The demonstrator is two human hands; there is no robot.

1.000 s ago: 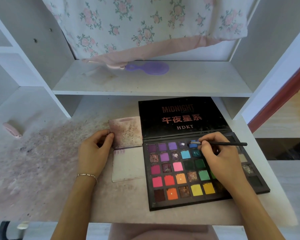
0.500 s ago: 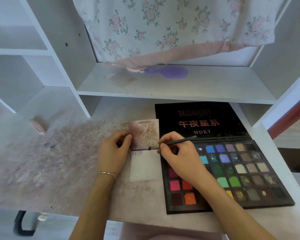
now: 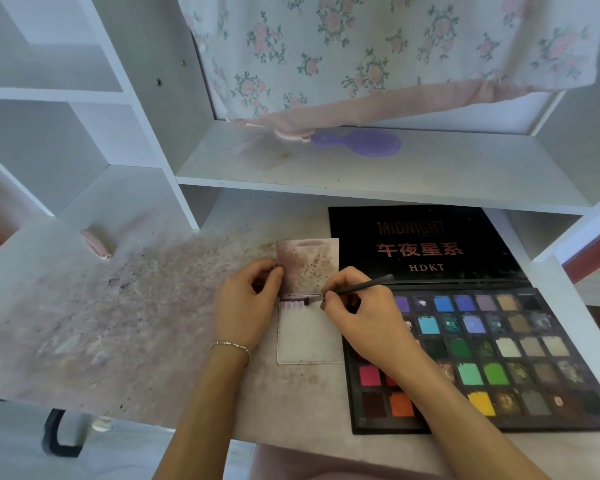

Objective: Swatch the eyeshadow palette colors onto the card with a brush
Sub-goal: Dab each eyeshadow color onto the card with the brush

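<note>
Below, stained desk (image 3: 118, 323) under white shelf (image 3: 378, 178). Open palette (image 3: 499, 358) flat at right, lid back, beside card (image 3: 309, 341). Left hand (image 3: 246, 306) curled, thumb pinching card's upper flap at its left edge. Right hand (image 3: 364, 317) over palette's left pans, fingers clamped on brush (image 3: 354, 289). Brush tip touching card near the fold, beside small purple swatches.

Both forearms are bare, with no sleeves in view. The left hand (image 3: 245, 311) has a thin beaded bracelet (image 3: 231, 346) of small pale and metallic links at its wrist. The right hand (image 3: 368, 318) wears nothing.
</note>
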